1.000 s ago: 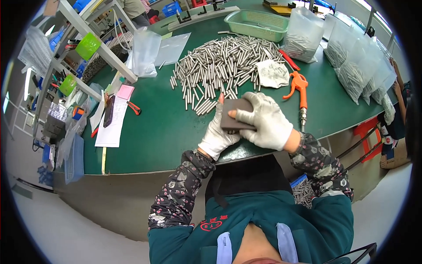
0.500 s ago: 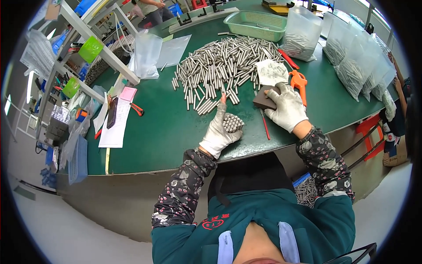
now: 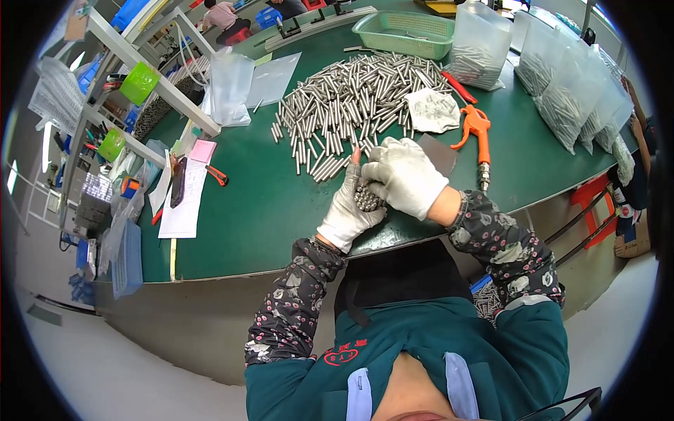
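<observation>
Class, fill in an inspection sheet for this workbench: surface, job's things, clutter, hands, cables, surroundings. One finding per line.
Surface: green bench top, curved front edge.
Job's things: bundle of metal rods held end-on; loose pile of metal rods behind it.
Clutter: orange air blow gun, crumpled cloth, green basket, bags of rods, paper sheet.
Hands: left hand cups the bundle; right hand presses on it; both in white gloves.
Cables: nothing seen.
Surroundings: shelf rack at left.
</observation>
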{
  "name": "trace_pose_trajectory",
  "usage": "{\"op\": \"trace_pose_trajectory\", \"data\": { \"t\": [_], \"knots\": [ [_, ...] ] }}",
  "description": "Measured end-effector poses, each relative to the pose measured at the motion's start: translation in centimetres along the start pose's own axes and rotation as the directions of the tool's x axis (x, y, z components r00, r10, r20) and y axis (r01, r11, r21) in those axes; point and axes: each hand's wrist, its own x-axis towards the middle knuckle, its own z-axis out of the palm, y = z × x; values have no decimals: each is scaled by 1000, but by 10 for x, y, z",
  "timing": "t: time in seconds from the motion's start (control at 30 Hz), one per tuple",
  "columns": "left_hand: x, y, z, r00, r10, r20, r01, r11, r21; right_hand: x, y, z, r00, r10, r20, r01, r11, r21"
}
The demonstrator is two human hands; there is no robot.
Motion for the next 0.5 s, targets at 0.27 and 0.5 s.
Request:
{"op": "trace_pose_trajectory", "data": {
  "t": [0.27,0.5],
  "knots": [
    [1,9,-2,1000,16,7,-16,998,59,10,2,8,987,-92,131,114,978,-173],
    [-2,4,-3,992,111,-68,-82,938,337,16,-12,1,947,-147,284,266,857,-442]
  ]
}}
